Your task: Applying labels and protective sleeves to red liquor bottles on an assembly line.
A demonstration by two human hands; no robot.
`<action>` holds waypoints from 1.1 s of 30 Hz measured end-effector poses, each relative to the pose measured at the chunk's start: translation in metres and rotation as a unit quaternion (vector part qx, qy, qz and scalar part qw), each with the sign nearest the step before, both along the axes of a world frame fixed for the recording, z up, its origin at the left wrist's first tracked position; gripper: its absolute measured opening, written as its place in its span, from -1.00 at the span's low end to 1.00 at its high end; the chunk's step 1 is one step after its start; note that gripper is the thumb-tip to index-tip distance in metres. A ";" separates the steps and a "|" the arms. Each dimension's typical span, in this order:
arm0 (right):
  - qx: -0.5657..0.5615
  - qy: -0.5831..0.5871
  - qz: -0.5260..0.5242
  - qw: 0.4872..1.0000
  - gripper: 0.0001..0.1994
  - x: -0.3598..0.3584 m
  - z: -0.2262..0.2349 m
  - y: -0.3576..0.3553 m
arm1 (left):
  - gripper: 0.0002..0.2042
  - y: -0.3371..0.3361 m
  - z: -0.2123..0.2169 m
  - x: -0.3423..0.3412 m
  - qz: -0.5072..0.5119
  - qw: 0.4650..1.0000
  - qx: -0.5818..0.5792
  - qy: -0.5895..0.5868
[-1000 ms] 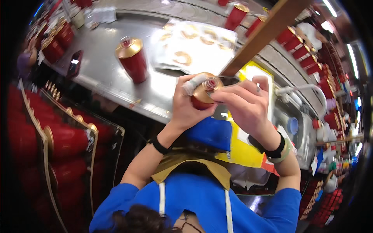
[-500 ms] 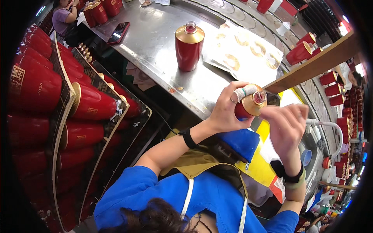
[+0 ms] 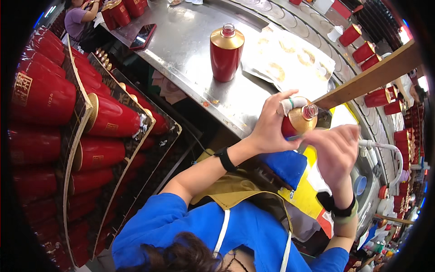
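Note:
My left hand (image 3: 267, 128) is closed around a red bottle (image 3: 297, 123) with a gold shoulder and bare clear glass neck, tilted toward me. A white wrap (image 3: 285, 105) covers one of its fingers. My right hand (image 3: 336, 154) is bent at the bottle's right side, its fingertips close to my left thumb. Motion blurs those fingers, and whether they pinch anything is unclear. Beyond, a second red bottle (image 3: 226, 56) with a gold shoulder and uncapped glass neck stands upright on the metal table (image 3: 181, 50).
White sheets with gold rings (image 3: 290, 54) lie right of the standing bottle. A wooden bar (image 3: 367, 75) slants across the right. Past it, a curved conveyor (image 3: 299, 27) carries red bottles. Stacked red bottles (image 3: 113, 120) fill racks at left. A phone (image 3: 143, 36) rests near the table edge; a person (image 3: 79, 18) sits beyond.
My left hand still holds the bottle, while my right fingers have shifted slightly along its side. Red bottles on the conveyor have changed position. The whole view has shifted a little.

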State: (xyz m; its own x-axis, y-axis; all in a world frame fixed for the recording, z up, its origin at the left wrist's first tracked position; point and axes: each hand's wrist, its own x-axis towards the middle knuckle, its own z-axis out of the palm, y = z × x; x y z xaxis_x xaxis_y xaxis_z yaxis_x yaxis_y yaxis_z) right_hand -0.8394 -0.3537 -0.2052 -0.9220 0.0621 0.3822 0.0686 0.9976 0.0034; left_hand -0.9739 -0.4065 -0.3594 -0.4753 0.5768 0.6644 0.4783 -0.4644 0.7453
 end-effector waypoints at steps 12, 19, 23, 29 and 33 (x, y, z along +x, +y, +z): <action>-0.039 -0.032 0.002 0.999 -0.84 0.010 -0.016 -0.020 | -0.21 -0.006 -0.001 0.007 0.027 0.999 -0.034 -0.005; 0.008 0.023 -0.027 0.999 -0.82 0.009 -0.017 -0.012 | -0.18 0.002 -0.008 -0.003 -0.071 0.997 0.022 0.002; -0.015 0.008 0.003 1.000 -0.84 -0.003 -0.005 0.006 | -0.21 0.013 -0.016 0.002 0.041 0.999 -0.027 -0.009; -0.080 -0.069 0.058 0.993 -0.82 0.014 -0.017 0.025 | -0.21 0.026 -0.007 -0.005 -0.077 0.996 0.012 -0.046; -0.007 0.085 0.005 0.996 -0.78 0.013 -0.018 0.056 | -0.24 0.032 -0.003 0.001 -0.049 0.997 -0.020 -0.059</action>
State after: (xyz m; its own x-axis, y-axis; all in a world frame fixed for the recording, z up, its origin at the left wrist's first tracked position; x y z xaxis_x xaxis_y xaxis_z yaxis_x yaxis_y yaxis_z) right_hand -0.8268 -0.2981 -0.2230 -0.8451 0.0600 0.5312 0.0569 0.9981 -0.0222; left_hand -0.9732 -0.3749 -0.3627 -0.4886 0.6494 0.5828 0.3396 -0.4737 0.8126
